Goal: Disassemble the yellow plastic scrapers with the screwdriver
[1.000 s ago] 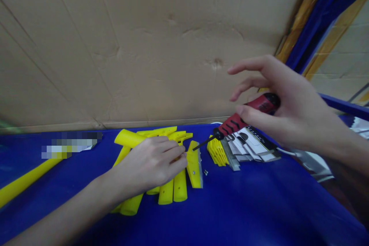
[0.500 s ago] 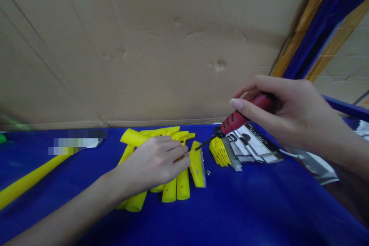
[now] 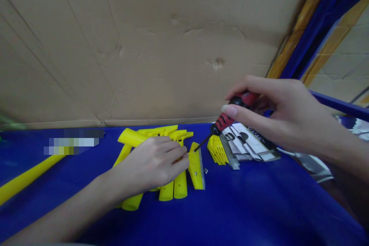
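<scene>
My right hand is closed around the red and black handle of a screwdriver. Its thin shaft slants down to the left, and the tip meets the upper part of a yellow scraper head with a metal blade along its right edge. A screw head shows lower on that piece. My left hand pinches the left side of the scraper head, the fingertips partly hiding the grip. Under and around this hand lie several yellow plastic handles. Small loose screws rest just right of the blade.
Right of the work stand stacked yellow scraper heads with blades, beside white printed cards. A long yellow pole lies at the left on the blue table. A cardboard wall rises behind, with a blue frame at right.
My right hand has shifted on the screwdriver handle, showing more of its black collar. The tip stays at the same spot on the scraper head. My left hand keeps its hold; the view shifts slightly.
</scene>
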The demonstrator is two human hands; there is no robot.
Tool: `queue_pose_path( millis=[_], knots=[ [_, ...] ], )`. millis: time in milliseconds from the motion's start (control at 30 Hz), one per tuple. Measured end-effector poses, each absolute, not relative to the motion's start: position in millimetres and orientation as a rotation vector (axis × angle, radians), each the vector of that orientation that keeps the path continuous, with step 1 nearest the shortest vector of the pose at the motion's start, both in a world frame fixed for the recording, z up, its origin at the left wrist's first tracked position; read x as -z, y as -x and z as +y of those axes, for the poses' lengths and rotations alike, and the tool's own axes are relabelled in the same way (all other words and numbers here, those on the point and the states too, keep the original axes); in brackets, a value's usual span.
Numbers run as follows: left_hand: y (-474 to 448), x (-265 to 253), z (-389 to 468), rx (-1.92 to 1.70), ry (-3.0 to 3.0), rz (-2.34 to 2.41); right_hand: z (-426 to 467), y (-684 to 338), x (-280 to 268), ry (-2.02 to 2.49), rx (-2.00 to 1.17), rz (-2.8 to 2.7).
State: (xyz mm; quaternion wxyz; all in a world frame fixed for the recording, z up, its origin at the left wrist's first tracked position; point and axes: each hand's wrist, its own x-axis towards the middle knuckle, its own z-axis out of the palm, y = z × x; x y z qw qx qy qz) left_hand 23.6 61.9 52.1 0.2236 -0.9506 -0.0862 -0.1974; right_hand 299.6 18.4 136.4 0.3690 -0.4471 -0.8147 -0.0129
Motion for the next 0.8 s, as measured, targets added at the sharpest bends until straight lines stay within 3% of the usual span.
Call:
queue_pose_path(
  millis=[700, 800],
  knots=[
    [-23.0, -53.6, 62.4, 0.55, 2.571, -0.223, 18.5, -298.8, -135.0, 1.042, -0.105, -2.106],
    [-23.2, -53.5, 62.7, 0.564, 2.576, -0.223, 18.0, -295.9, -135.4, 1.095, -0.013, -2.056]
  ],
)
